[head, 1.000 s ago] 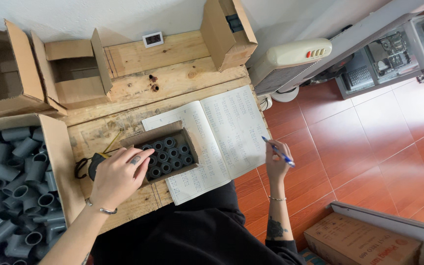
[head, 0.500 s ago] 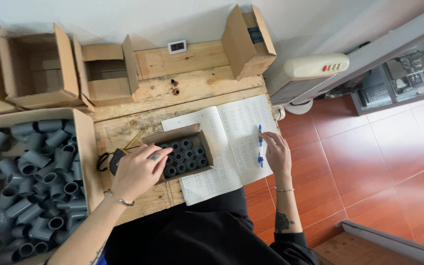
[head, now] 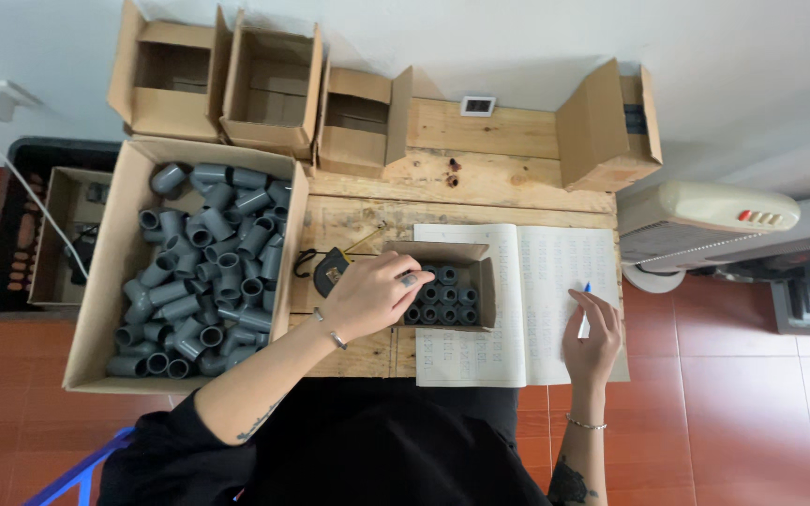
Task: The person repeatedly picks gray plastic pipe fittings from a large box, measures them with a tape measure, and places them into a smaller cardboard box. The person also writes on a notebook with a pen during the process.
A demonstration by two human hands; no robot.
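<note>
Head view: the left hand (head: 367,295) lies curled over the left end of a small cardboard box (head: 480,281) of dark pipe couplings (head: 447,302) at the middle of the wooden tabletop (head: 508,178); whether its fingers grip a coupling is hidden. The box sits on an open ledger (head: 555,281) (its entries too small to make out). The right hand (head: 592,342), near the right front corner, pinches a blue pen (head: 584,314). A tape measure (head: 330,270) peeks out beside the left hand.
</note>
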